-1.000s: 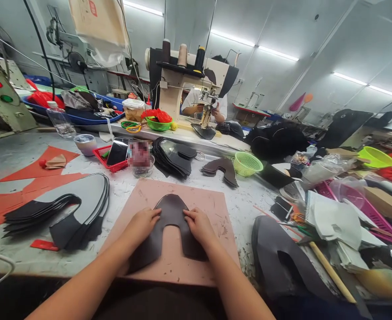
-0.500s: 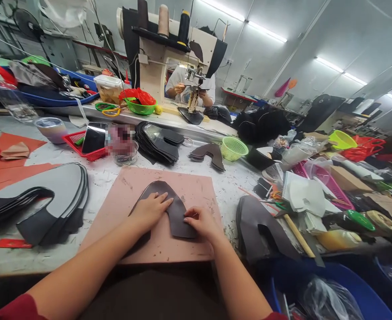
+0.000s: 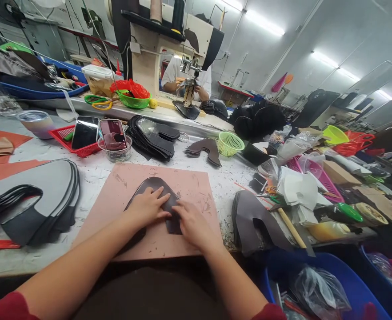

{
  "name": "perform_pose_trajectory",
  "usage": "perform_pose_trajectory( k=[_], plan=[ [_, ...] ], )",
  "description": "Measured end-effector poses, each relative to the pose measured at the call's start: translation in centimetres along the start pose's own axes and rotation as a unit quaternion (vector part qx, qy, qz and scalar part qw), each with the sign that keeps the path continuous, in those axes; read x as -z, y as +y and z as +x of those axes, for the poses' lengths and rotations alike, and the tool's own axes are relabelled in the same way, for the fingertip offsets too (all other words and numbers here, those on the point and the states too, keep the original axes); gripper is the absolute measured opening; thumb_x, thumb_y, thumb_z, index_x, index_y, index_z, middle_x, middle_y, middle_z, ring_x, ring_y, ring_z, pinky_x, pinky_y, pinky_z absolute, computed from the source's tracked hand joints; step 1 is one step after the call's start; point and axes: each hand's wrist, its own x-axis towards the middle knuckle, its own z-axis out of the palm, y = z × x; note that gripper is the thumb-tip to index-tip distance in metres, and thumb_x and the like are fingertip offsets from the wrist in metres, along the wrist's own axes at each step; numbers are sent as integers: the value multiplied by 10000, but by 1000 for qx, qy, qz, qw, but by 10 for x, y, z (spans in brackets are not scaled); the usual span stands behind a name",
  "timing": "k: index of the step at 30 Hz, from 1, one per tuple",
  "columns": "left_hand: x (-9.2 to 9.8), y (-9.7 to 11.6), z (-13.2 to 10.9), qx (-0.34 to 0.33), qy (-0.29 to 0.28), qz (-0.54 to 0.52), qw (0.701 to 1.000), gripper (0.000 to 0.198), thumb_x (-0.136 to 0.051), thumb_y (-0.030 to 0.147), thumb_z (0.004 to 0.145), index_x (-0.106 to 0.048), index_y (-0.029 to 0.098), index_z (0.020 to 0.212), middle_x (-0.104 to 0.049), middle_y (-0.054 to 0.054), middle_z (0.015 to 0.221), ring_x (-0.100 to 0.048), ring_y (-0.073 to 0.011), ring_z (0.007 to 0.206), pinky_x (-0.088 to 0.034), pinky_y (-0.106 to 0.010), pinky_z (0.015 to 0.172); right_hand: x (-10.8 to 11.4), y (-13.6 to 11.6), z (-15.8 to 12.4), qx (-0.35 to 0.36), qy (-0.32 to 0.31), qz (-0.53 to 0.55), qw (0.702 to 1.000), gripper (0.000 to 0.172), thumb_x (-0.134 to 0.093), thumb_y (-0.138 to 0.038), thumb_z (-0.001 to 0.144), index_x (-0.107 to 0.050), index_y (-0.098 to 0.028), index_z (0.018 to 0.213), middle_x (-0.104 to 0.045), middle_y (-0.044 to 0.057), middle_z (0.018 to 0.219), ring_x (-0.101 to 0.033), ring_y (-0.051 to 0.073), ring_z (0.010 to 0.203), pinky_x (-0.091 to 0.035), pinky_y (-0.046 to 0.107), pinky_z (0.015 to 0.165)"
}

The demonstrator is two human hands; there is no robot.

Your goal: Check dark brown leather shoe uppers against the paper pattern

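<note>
A dark, curved leather shoe-upper piece [image 3: 174,226] lies on a pinkish board [image 3: 196,186] in front of me. My left hand [image 3: 148,207] is flat on top of it, fingers spread, pressing it to the board. At the piece's right edge is my right hand [image 3: 193,225], its fingers bent and close together on that edge; the thumb is mostly hidden. Both hands cover much of the middle of the piece. To the left lies a stack of similar grey-and-black pieces [image 3: 54,186], and to the right a stack of dark ones [image 3: 249,218].
Behind the board are black pieces [image 3: 152,138], a phone [image 3: 112,134] on a clear container, and a green basket [image 3: 230,143]. A sewing machine [image 3: 146,49] stands beyond, with a person behind it. On the right lie a hammer [image 3: 292,227] and a blue bin [image 3: 342,271].
My right hand has moved left and up along the edge, turning its back towards me. My left hand still presses the piece, its thumb now further out. The camera view has shifted slightly.
</note>
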Motion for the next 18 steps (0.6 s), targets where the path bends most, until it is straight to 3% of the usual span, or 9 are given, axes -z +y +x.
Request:
perform_pose_trajectory(
  k=[2, 5, 7, 10, 13, 15, 18],
  plan=[
    [1, -14, 6, -68, -2, 17, 998, 429, -420, 441, 819, -502, 233, 1185, -516, -111, 1220, -518, -263, 933, -401, -360, 744, -10, -2, -3, 60, -34, -26, 997, 512, -391, -96, 771, -348, -120, 1280, -348, 123, 1348, -293, 191, 1242, -280, 363, 1013],
    [-2, -36, 13, -153, 29, 12, 988, 346, -386, 335, 855, -509, 275, 1172, -561, -53, 1169, -511, -207, 938, -356, -328, 808, -20, -4, -9, 88, -82, -51, 991, 601, -415, -349, 826, -223, -110, 1343, -221, 138, 1407, -158, 235, 1296, -187, 413, 1048],
    [-7, -46, 13, -163, 55, 3, 985, 347, -396, 341, 850, -495, 303, 1180, -558, -26, 1177, -490, -208, 972, -336, -331, 836, -16, -7, -12, 91, -115, -59, 987, 687, -419, -519, 789, -220, -176, 1350, -171, 119, 1423, -112, 274, 1300, -166, 456, 1039],
    [-16, -50, 5, -170, 69, -6, 983, 378, -409, 376, 838, -485, 268, 1193, -547, -30, 1195, -471, -216, 1016, -324, -339, 877, 1, -13, -10, 91, -156, -58, 982, 658, -388, -602, 763, -290, -266, 1320, -202, 91, 1419, -147, 295, 1291, -182, 486, 1015],
    [-20, -48, -5, -177, 89, -4, 980, 404, -414, 375, 834, -488, 183, 1182, -523, -71, 1221, -464, -214, 1055, -328, -332, 911, 16, -21, 11, 66, -148, -34, 986, 496, -324, -520, 834, -401, -270, 1255, -453, 83, 1287, -376, 258, 1193, -263, 462, 972],
    [-19, -44, -11, -161, 107, 4, 981, 376, -401, 349, 840, -525, 127, 1116, -530, -117, 1196, -491, -215, 1031, -369, -327, 882, 15, -24, 35, 29, -92, -6, 995, 399, -269, -375, 885, -456, -235, 1209, -567, 66, 1160, -486, 201, 1089, -319, 390, 944],
    [-16, -37, -17, -140, 108, 15, 984, 288, -358, 256, 850, -598, 113, 920, -617, -129, 998, -566, -205, 868, -442, -313, 756, -4, -22, 76, 19, -19, 24, 999, 397, -250, -198, 872, -450, -159, 1213, -499, 64, 1245, -421, 137, 1154, -299, 283, 969]
  ],
)
